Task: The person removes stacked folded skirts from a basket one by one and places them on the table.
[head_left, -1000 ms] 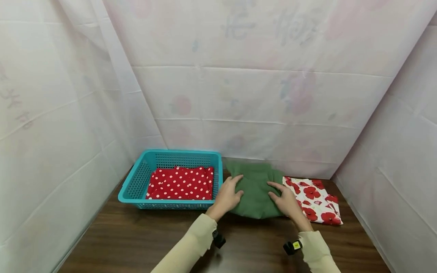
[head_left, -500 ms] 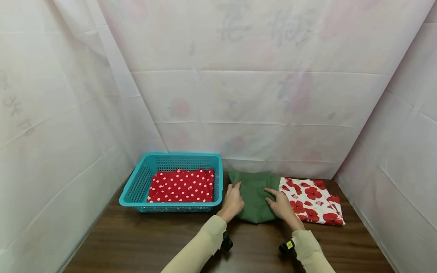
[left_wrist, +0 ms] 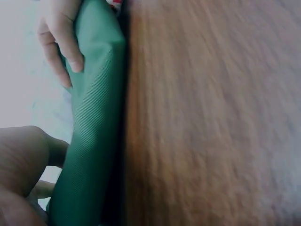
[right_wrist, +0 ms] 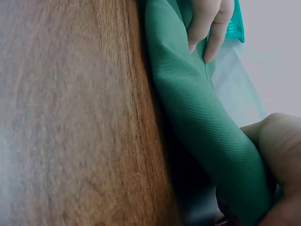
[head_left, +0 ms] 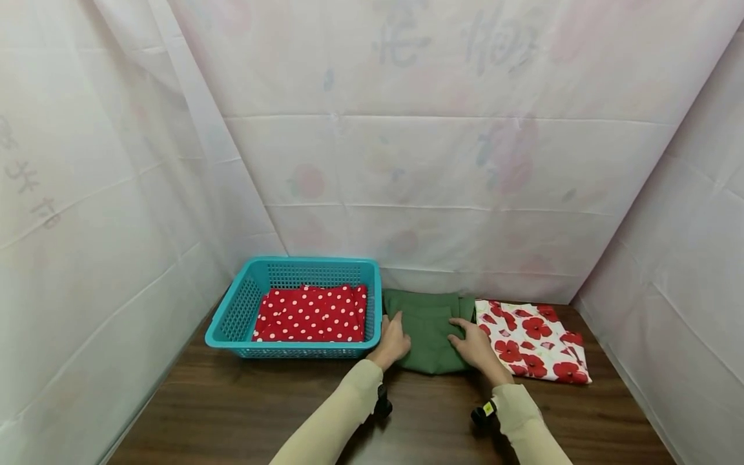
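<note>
A folded green cloth (head_left: pixel 429 339) lies on the table between my two hands, its front edge a thick rounded fold in both wrist views. My left hand (head_left: pixel 392 343) holds its left side, thumb and forefinger over the top. On the opposite side my right hand (head_left: pixel 478 349) grips the cloth, and in the right wrist view a fingertip (right_wrist: pixel 225 202) shows beneath the fold. Other fingers are hidden by the cloth. Right of it lies a folded white cloth with red flowers (head_left: pixel 535 342).
A turquoise plastic basket (head_left: pixel 293 353) stands close on the left, with a folded red polka-dot cloth (head_left: pixel 314 314) in it. Pale printed sheets (head_left: pixel 430 161) wall in the back and sides of the brown wooden table (head_left: pixel 244 407).
Both hands have slid outward and down to the sides of the green cloth, fingers less spread on top. Its right edge has drawn in, uncovering more of the flowered cloth.
</note>
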Available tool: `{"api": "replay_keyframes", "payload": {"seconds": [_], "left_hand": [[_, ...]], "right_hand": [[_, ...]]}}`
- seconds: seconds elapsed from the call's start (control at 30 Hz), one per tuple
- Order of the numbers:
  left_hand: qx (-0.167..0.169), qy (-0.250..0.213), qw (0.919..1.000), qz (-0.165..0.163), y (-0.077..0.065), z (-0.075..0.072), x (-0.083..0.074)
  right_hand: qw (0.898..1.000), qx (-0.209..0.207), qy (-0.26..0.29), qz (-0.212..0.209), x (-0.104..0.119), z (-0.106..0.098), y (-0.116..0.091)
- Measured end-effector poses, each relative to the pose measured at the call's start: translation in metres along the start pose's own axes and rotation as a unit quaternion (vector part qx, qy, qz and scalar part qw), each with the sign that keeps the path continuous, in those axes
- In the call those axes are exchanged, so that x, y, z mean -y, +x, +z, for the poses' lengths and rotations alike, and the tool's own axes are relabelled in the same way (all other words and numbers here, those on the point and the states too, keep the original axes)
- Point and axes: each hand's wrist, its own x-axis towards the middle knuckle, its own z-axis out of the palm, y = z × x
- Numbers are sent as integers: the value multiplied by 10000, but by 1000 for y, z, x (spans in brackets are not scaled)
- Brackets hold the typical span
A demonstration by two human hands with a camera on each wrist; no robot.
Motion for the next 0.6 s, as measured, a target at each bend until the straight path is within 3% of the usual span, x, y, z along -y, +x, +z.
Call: {"api": "replay_keyframes", "payload": {"seconds": [0.13, 0.33, 0.47, 0.6], "left_hand": [[62, 109, 9999, 7, -2, 1, 0], [362, 959, 9947, -35, -13, -2, -12], [658, 1932, 9789, 120, -20, 0, -22], [827, 2544, 9610, 706, -28, -5, -40]], "right_hand": [[9998, 119, -36, 135, 0, -1, 0], [9989, 359, -169, 256, 5, -5, 0], [9981, 446, -249, 351, 17, -14, -4], [9985, 415, -243, 276, 30, -25, -7]]}}
